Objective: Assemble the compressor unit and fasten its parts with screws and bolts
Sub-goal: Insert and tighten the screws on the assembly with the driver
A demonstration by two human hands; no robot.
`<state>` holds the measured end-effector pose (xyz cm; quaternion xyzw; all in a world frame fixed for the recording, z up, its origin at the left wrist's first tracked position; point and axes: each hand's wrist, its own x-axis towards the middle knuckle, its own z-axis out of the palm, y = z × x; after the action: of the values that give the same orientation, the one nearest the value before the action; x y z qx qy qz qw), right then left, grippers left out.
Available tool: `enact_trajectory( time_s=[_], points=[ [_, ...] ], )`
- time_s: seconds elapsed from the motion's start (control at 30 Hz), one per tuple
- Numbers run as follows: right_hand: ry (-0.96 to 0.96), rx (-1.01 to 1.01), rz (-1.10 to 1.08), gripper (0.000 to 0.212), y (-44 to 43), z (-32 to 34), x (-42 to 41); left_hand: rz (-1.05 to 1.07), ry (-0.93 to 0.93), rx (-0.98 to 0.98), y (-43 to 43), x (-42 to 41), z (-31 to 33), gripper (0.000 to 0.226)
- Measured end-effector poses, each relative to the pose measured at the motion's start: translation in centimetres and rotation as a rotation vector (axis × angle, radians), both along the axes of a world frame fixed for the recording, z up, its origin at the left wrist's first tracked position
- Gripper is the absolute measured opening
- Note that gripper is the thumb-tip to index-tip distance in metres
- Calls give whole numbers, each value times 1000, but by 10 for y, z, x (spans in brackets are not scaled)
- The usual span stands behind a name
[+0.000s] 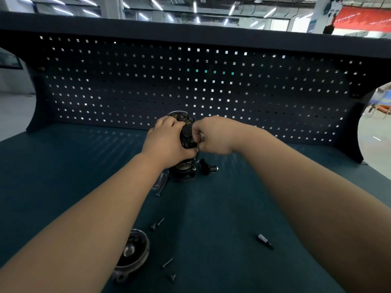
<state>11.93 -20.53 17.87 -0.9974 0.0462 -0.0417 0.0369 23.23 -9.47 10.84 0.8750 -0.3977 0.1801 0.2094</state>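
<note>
The dark compressor body (184, 132) stands on the blue bench in front of the pegboard. My left hand (167, 142) grips its left side, fingers curled over the top. My right hand (213, 135) is against the body's right side and pinches a thin dark tool (197, 154), probably a hex key, whose end hangs below my fingers. A round metal end cover (132, 253) lies near the front, partly under my left forearm. Several loose screws (157, 224) lie on the bench between the cover and the body.
A small black part with a metal tip (208, 168) lies just right of the body's base. A long bolt (161, 186) rests at the base's left. A socket bit (265, 241) lies at the front right. The dark pegboard (190, 85) closes the back.
</note>
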Motion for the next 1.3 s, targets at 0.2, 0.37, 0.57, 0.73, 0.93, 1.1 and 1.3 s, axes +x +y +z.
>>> enact_trajectory(
  time_s=[0.2,0.37,0.57,0.73,0.93,1.1,1.3],
  points=[
    [-31,98,1,20,-16,-3,-5,-2,-8,-31,2,3,-5,84],
    [-14,99,-46,11,-8,-2,-3,-15,-8,-44,2,4,-5,82],
    [-4,153,-274,23,4,2,15,-24,10,-53,3,5,-4,86],
    [-84,137,-286,18,8,-3,19,38,-14,50,10,4,2,98],
    [-132,-1,-257,10,13,-7,21,206,3,149,-2,-12,7,119],
    [1,17,-148,26,14,-1,12,193,-61,40,-13,-15,-3,85],
    [149,-52,-101,24,7,33,1,211,-43,114,-28,-16,-1,79]
  ],
)
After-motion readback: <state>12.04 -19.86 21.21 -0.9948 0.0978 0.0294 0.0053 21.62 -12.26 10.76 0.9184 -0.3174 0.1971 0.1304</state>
